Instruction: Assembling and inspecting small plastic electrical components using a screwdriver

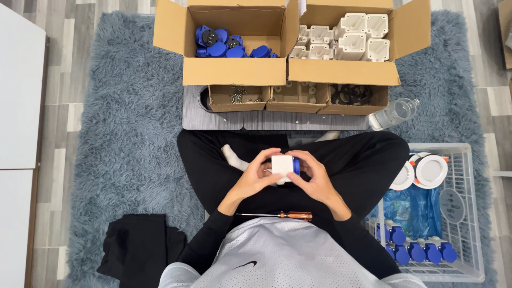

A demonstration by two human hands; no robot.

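I sit cross-legged on a shaggy blue-grey rug (122, 133). Both hands hold one small part over my lap: a white square housing with a blue piece on its right side (284, 166). My left hand (257, 173) wraps its left side and bottom. My right hand (313, 176) grips its right side, fingers over the blue piece. An orange-handled screwdriver (282, 215) lies across my lap just below the hands, touched by neither.
Ahead stand a cardboard box of blue socket parts (229, 45) and a box of white housings (346, 40), with three small boxes of hardware (298, 96) on a grey tray. A white wire basket (458, 213) at right holds assembled pieces. A clear bottle (394, 113) and black cloth (138, 248) lie nearby.
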